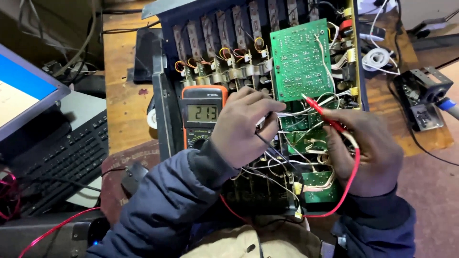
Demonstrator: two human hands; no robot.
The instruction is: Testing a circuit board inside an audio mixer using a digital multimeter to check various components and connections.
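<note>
My left hand (241,125) is closed around a black test probe (267,143), its tip pointed into the wiring of an opened electronic unit (260,95). My right hand (366,150) grips a red test probe (322,111) whose tip touches near the lower edge of a large green circuit board (299,59). A red lead (351,181) loops from it below my wrist. An orange-cased multimeter (203,114) with a lit grey display lies on the unit just left of my left hand.
A black keyboard (62,162) and a monitor corner (24,91) sit at the left. A black mouse (134,177) rests on a round pad. A wooden table (122,95) carries a white cable coil (377,58) and a metal bracket part (423,93) at right.
</note>
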